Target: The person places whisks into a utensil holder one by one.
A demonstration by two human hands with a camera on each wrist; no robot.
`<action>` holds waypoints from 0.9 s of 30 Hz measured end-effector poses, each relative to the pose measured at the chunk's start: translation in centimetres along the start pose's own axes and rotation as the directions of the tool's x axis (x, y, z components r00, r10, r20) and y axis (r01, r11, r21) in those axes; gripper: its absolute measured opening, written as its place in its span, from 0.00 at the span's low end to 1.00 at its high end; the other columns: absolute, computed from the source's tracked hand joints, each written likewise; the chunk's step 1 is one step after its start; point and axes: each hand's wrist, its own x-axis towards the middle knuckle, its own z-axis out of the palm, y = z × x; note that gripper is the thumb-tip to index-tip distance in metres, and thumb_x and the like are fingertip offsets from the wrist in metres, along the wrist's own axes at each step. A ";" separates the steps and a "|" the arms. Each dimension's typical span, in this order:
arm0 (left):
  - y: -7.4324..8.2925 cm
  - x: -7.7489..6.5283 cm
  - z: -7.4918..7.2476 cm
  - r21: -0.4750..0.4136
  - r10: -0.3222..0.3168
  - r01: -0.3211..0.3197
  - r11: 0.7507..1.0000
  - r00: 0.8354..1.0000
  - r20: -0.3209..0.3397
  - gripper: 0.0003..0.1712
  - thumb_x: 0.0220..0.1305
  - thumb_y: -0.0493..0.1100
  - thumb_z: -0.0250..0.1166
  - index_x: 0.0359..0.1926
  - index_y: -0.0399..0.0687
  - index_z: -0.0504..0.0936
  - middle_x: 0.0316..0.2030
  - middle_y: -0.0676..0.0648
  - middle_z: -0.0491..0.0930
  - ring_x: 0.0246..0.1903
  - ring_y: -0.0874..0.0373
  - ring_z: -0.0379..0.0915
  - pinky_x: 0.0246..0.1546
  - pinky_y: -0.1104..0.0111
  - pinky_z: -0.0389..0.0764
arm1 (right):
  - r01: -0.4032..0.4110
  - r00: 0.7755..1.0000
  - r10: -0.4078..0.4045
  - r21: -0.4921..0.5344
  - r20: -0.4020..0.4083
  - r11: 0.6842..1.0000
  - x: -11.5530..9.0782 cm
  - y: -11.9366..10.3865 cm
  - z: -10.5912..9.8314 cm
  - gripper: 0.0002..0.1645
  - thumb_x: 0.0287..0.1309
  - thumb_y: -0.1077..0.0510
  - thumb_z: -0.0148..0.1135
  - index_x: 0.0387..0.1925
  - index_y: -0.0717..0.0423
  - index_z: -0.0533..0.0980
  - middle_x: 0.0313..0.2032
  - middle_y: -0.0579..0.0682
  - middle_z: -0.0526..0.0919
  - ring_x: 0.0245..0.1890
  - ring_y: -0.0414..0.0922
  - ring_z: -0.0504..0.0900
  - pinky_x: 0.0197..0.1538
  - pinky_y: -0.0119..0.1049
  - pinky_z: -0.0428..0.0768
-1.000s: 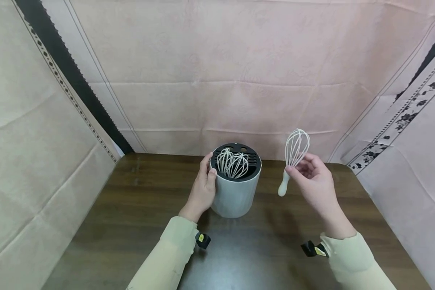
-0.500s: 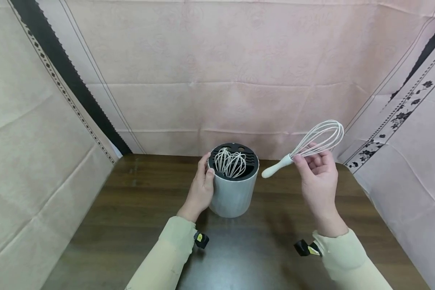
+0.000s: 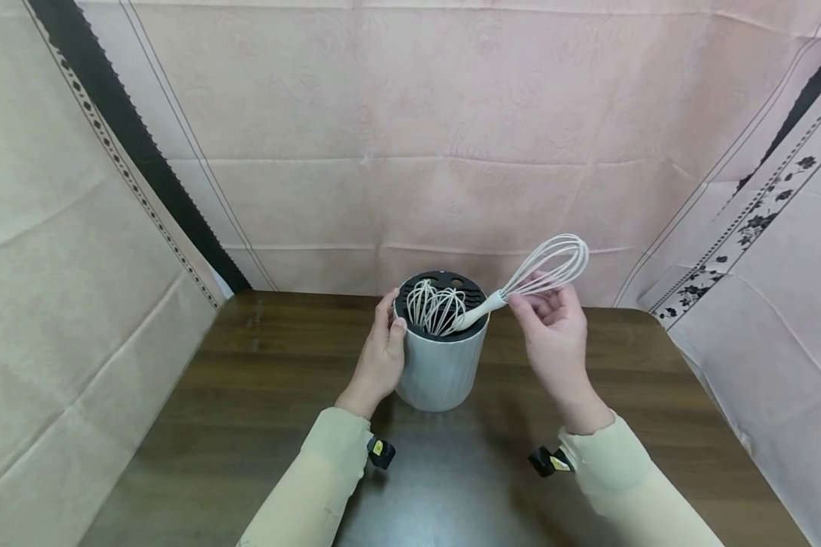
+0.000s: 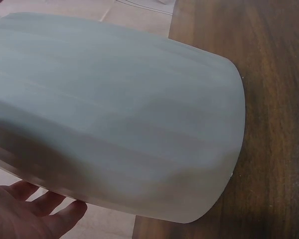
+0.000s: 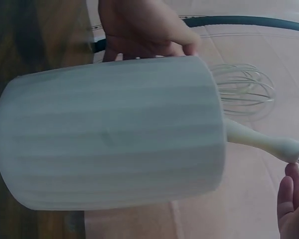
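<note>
A light grey ribbed utensil holder [image 3: 441, 372] with a black slotted lid [image 3: 476, 295] stands upright on the table. Wire heads of whisks [image 3: 436, 308] stick up from its left part. My left hand [image 3: 378, 357] grips its left side, thumb near the front rim; in the left wrist view fingertips [image 4: 70, 216] lie along its wall. My right hand [image 3: 556, 342] pinches another white whisk [image 3: 550, 266] by the wires near the handle. This whisk leans, its head up to the right, its handle end over the lid's opening. In the right wrist view the handle [image 5: 261, 141] slants behind the rim.
The dark wooden table [image 3: 274, 425] has its back edge just behind the holder. Pale cloth [image 3: 410, 114] hangs behind it, with more cloth on both sides. Each wrist wears a small black camera [image 3: 381, 453].
The whisk in my right hand has tilted from nearly upright to a slant, swinging right first. It has then moved left, bringing its handle over the holder. My left hand stays on the holder.
</note>
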 end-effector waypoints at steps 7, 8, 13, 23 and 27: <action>0.0 -0.1 0.1 0.002 -0.033 0.033 0.999 0.999 0.007 0.29 0.75 0.62 0.36 0.73 0.75 0.44 0.73 0.54 0.51 0.69 0.51 0.53 0.63 0.44 0.59 | -0.091 0.988 0.112 -0.182 0.105 0.979 -0.4 -0.6 1.4 0.24 0.56 0.70 0.65 0.53 0.70 0.69 0.44 0.66 0.79 0.39 0.42 0.84 0.41 0.28 0.79; 0.0 -0.1 0.2 0.003 -0.036 0.036 0.999 0.999 0.008 0.29 0.75 0.62 0.36 0.73 0.76 0.44 0.73 0.55 0.51 0.69 0.51 0.53 0.63 0.44 0.59 | -0.103 0.984 0.130 -0.207 0.120 0.973 -0.5 -0.7 1.6 0.24 0.56 0.69 0.65 0.54 0.70 0.68 0.44 0.66 0.80 0.39 0.43 0.83 0.41 0.28 0.79; 0.0 0.0 0.2 0.000 -0.038 0.038 0.999 0.999 0.007 0.29 0.75 0.61 0.37 0.73 0.76 0.44 0.73 0.55 0.51 0.69 0.52 0.53 0.63 0.44 0.59 | -0.133 0.967 0.188 -0.288 0.172 0.948 -0.6 -0.6 1.8 0.26 0.57 0.67 0.66 0.54 0.71 0.67 0.43 0.65 0.81 0.40 0.46 0.83 0.41 0.27 0.78; -0.1 0.1 0.2 0.002 -0.020 0.020 1.000 1.000 0.002 0.29 0.75 0.61 0.35 0.74 0.73 0.44 0.73 0.53 0.51 0.69 0.51 0.53 0.64 0.45 0.58 | -0.144 0.960 0.208 -0.308 0.187 0.940 -0.7 -0.2 2.1 0.26 0.55 0.67 0.67 0.54 0.69 0.67 0.45 0.66 0.81 0.43 0.52 0.82 0.46 0.34 0.79; 0.1 0.1 0.2 -0.003 -0.016 0.016 1.000 1.000 0.005 0.29 0.76 0.60 0.36 0.73 0.74 0.44 0.72 0.53 0.51 0.69 0.52 0.53 0.64 0.45 0.58 | -0.102 0.966 0.176 -0.347 0.188 0.932 -0.9 -0.3 2.1 0.27 0.54 0.67 0.69 0.54 0.68 0.68 0.45 0.64 0.80 0.47 0.59 0.78 0.51 0.50 0.75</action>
